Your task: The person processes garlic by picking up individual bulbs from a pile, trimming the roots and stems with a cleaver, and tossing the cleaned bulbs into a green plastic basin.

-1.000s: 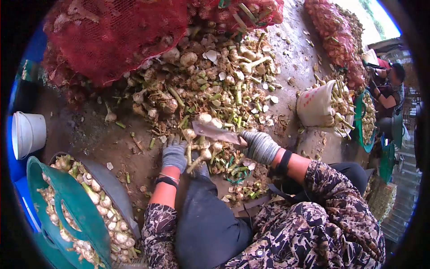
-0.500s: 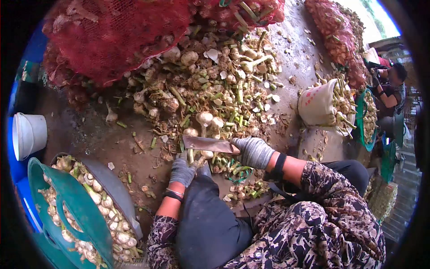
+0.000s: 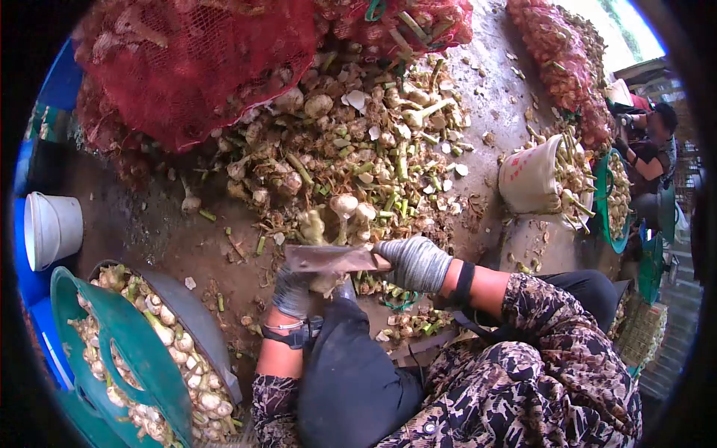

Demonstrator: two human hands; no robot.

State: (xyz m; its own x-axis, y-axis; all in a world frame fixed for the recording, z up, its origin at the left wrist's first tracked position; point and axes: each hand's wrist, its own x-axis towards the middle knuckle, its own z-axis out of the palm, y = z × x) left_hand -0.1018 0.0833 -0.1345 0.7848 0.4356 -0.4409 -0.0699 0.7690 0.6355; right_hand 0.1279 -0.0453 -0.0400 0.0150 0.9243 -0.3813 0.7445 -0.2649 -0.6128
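Observation:
My right hand (image 3: 420,263), in a grey knit glove, is closed round the handle of a cleaver (image 3: 328,259). Its wide blade lies crosswise in front of my gloved left hand (image 3: 292,293), hiding part of the fingers. That left hand grips garlic by the stalks, close to my knee. Beyond the blade, garlic bulbs (image 3: 343,206) stick up on their stalks, and another bulb (image 3: 326,284) shows just below it. A heap of garlic, cut stalks and peelings (image 3: 358,153) spreads over the ground ahead.
Red mesh sacks (image 3: 202,75) of garlic stand at the far left. Trimmed bulbs fill a green basket (image 3: 142,351) and a grey basin (image 3: 187,306). A white bucket (image 3: 56,231) is at left. Rightward are a garlic-filled pail (image 3: 526,175) and another person (image 3: 653,149).
The cleaver and my right hand have moved left and closer to me, and the blade now covers part of my left hand. My left hand has shifted slightly left.

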